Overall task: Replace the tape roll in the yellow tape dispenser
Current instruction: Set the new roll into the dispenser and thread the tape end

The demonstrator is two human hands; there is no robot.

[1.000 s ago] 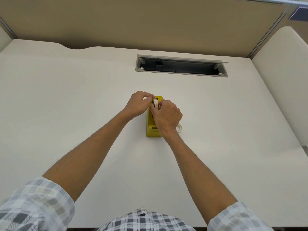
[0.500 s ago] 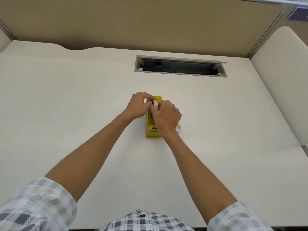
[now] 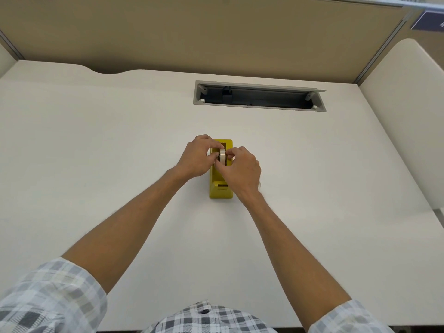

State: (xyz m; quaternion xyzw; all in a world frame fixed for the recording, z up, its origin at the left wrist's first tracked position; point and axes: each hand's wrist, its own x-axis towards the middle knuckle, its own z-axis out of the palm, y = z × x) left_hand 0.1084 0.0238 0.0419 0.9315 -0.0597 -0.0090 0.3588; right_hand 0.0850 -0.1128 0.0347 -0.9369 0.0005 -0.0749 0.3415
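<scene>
The yellow tape dispenser (image 3: 219, 191) stands lengthwise in the middle of the white desk (image 3: 96, 152), its cutter end toward me. A pale tape roll (image 3: 223, 157) stands on edge in the dispenser's open well. My left hand (image 3: 198, 157) pinches the roll from the left and my right hand (image 3: 241, 170) pinches it from the right, covering the dispenser's middle. Another tape roll (image 3: 259, 185) lies on the desk, almost fully hidden behind my right hand.
A grey open cable tray slot (image 3: 259, 96) is sunk into the desk behind the dispenser. A tan partition (image 3: 216, 32) runs along the back, and a white side panel (image 3: 408, 104) rises at the right.
Both hands have stayed on the roll at the dispenser with only slight finger shifts. The second roll shows less beside my right hand.
</scene>
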